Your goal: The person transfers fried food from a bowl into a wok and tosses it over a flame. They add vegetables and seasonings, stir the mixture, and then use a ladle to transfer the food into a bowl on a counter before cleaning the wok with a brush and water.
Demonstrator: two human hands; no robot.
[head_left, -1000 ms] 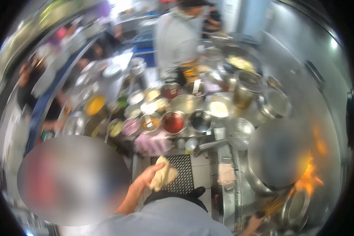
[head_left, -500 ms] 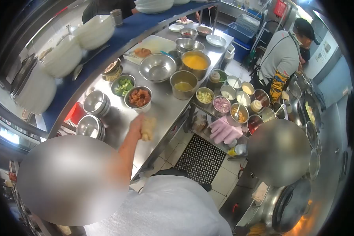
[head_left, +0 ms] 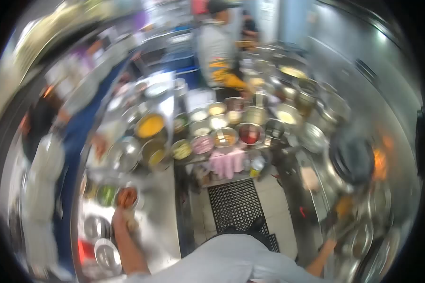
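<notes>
The view is smeared by motion. Over the steel counter at lower left, my left hand (head_left: pixel 120 218) is closed on a pale beige crumpled cloth (head_left: pixel 131 223), as far as the blur shows. Just beyond that hand stands a steel bowl of red-brown chunks (head_left: pixel 126 197), beside a bowl of green vegetable pieces (head_left: pixel 107 194). Stacked steel bowls (head_left: pixel 107 255) lie to its left. At lower right, my right hand (head_left: pixel 327 246) is by the stove, close to a round metal pan (head_left: pixel 361 239). Its fingers are too blurred to make out.
A dark wok (head_left: pixel 352 155) sits near a flame (head_left: pixel 379 164) on the right. Containers of ingredients, including an orange-yellow liquid (head_left: pixel 150 125), fill the far counters. Pink gloves (head_left: pixel 227 162) hang above a black floor mat (head_left: pixel 236 203). A co-worker (head_left: pixel 216 47) stands at the back.
My view has swung to the right, bringing the stove and my right hand into sight. My left hand stays near the bowl of chunks with the cloth.
</notes>
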